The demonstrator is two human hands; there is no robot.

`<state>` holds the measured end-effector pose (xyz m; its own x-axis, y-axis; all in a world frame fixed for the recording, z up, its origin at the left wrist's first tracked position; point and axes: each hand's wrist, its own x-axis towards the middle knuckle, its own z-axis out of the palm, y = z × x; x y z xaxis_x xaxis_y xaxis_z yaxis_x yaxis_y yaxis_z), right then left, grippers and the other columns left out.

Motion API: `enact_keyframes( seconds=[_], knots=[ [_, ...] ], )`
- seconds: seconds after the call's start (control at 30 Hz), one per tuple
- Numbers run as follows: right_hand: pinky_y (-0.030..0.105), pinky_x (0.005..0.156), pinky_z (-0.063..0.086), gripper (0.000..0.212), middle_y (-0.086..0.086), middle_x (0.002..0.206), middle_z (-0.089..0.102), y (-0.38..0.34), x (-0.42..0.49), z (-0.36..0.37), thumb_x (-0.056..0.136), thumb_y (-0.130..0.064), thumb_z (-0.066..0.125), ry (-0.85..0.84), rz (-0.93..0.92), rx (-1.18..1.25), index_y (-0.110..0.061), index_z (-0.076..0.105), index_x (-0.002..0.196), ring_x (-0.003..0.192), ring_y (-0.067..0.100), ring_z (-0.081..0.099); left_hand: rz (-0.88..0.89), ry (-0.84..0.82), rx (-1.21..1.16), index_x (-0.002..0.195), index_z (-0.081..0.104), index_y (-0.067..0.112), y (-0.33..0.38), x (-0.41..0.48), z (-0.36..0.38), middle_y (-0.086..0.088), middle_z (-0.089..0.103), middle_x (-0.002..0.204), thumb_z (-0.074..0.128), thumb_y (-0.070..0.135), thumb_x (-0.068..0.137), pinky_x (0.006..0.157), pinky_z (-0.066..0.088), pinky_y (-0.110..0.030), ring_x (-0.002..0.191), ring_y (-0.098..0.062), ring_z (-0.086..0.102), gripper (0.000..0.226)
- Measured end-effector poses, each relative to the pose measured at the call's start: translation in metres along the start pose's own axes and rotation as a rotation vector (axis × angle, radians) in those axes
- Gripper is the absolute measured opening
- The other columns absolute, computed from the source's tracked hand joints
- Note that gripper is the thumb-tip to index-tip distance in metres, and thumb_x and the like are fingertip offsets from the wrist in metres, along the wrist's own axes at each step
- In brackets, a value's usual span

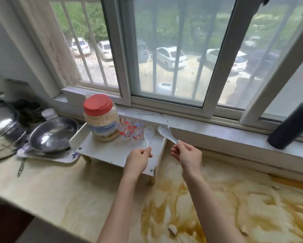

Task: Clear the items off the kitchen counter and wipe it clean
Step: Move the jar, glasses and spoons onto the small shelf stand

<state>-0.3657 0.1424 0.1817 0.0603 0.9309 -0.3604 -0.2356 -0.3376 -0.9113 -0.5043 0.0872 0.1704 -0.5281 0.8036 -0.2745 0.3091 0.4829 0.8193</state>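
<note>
The left hand has its fingers curled round the handle end of a white spoon, bowl pointing away toward the window. The right hand pinches the handle tip of a second spoon of the same kind, tilted up and to the left. The two spoon bowls lie close side by side but apart.

Both spoons are over the right end of a small white raised shelf that stands on short legs on the worktop. Whether the left spoon touches the shelf cannot be told. On the shelf, just left of the spoons, stands a clear glass with a red and blue pattern. Beside the glass is a plastic jar with a red lid, holding pale flakes.

Left of the shelf a steel pan sits on a flat tray, and more steel cookware lies at the left edge.

The worktop is pale beige on the left. To the right and in front of the forearms it is covered with wide brown and yellow stains.

Behind runs a white window sill, with a dark cylinder standing on it at the right. Above it a sliding window with white frames and vertical bars looks down on parked cars and greenery.
</note>
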Motion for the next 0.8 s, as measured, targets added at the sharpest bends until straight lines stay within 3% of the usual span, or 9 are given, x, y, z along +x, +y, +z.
enact_keyframes(
  seconds=[0.13,0.27,0.43,0.6,0.8],
  knots=[
    [0.026,0.071,0.058,0.019,0.01,0.076,0.068,0.03,-0.007,0.029,0.094,-0.009,0.058,0.019,0.086,0.017,-0.005,0.07,0.079,0.071,0.016,0.066,-0.042,-0.01,0.06,0.084,0.066,0.02,-0.021,0.02,-0.011,0.006,0.059,0.085,0.043,0.04,0.101,0.078,0.039,-0.028,0.085,-0.013,0.054,0.035],
    [0.025,0.078,0.057,0.015,0.009,0.088,0.07,0.062,-0.02,0.058,0.095,-0.009,0.057,0.033,0.169,0.045,-0.002,0.068,0.102,0.082,0.015,0.068,-0.074,-0.028,0.157,0.081,0.067,0.02,-0.043,0.039,-0.021,0.001,0.061,0.079,0.042,0.039,0.101,0.073,0.041,-0.03,0.08,-0.018,0.056,0.036],
    [0.026,0.084,0.055,0.035,0.01,0.091,0.067,0.083,-0.033,0.084,0.094,0.002,0.055,0.071,0.326,0.252,0.006,0.054,0.128,0.087,0.017,0.066,-0.099,-0.112,0.216,0.073,0.064,0.022,-0.065,0.058,-0.023,0.004,0.056,0.067,0.043,0.037,0.099,0.066,0.038,-0.028,0.068,-0.016,0.052,0.037],
    [0.036,0.098,0.05,0.041,0.017,0.098,0.066,0.097,-0.036,0.098,0.092,0.007,0.054,0.172,0.442,0.363,0.006,0.048,0.133,0.091,0.021,0.066,-0.122,-0.164,0.212,0.072,0.064,0.024,-0.077,0.075,-0.018,-0.002,0.06,0.074,0.042,0.042,0.1,0.071,0.041,-0.03,0.077,-0.023,0.057,0.039],
    [0.034,0.096,0.052,0.041,0.02,0.11,0.066,0.101,-0.029,0.094,0.093,0.005,0.054,0.239,0.448,0.404,0.002,0.049,0.134,0.093,0.02,0.066,-0.108,-0.211,0.188,0.074,0.066,0.022,-0.075,0.08,-0.007,-0.004,0.06,0.073,0.042,0.039,0.1,0.07,0.04,-0.029,0.076,-0.023,0.055,0.039]
  ],
)
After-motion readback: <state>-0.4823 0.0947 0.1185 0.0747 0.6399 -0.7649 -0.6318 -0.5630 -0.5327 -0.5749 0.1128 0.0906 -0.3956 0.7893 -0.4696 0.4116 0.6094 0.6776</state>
